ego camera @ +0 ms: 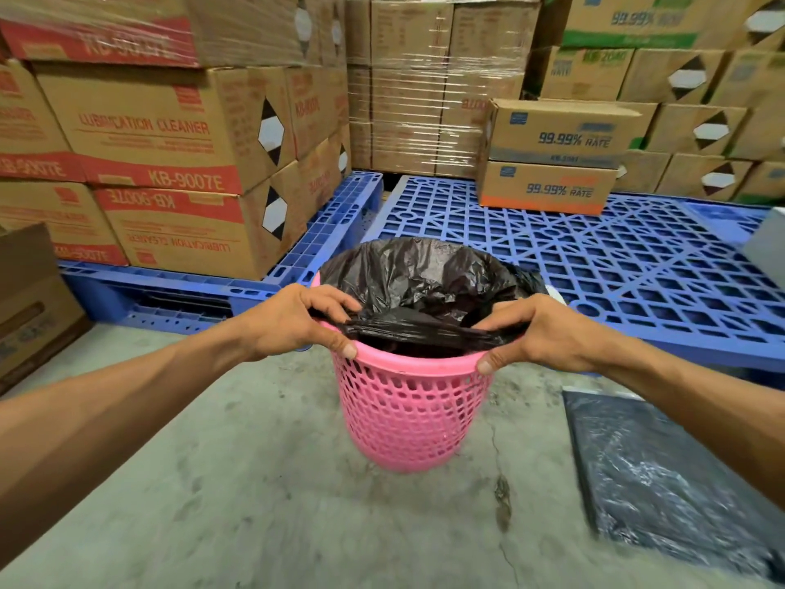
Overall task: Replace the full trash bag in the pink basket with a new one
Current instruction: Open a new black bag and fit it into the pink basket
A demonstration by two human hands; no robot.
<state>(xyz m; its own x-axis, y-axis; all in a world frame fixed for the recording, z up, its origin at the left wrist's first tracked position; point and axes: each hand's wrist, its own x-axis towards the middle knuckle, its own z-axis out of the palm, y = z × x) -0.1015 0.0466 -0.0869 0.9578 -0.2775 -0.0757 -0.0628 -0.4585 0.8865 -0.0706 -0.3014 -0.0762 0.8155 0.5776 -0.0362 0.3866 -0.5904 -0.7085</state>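
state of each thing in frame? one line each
pink basket: upright on the concrete floor, lined.
black trash bag: inside the basket, mouth open, far edge over the rim, near edge bunched and not yet folded over.
left hand: gripping the bag's near edge at the rim.
right hand: gripping the same edge, thumb on the rim.
dark plastic sheet: flat on the floor, right of the basket; blurred.

Even, fairly bright overhead light leaves only soft shadows. Wide-angle distortion bends the cardboard boxes (170, 133) toward 10 and 2 o'clock. Motion blur smears the edges, worst around 5 o'clock.
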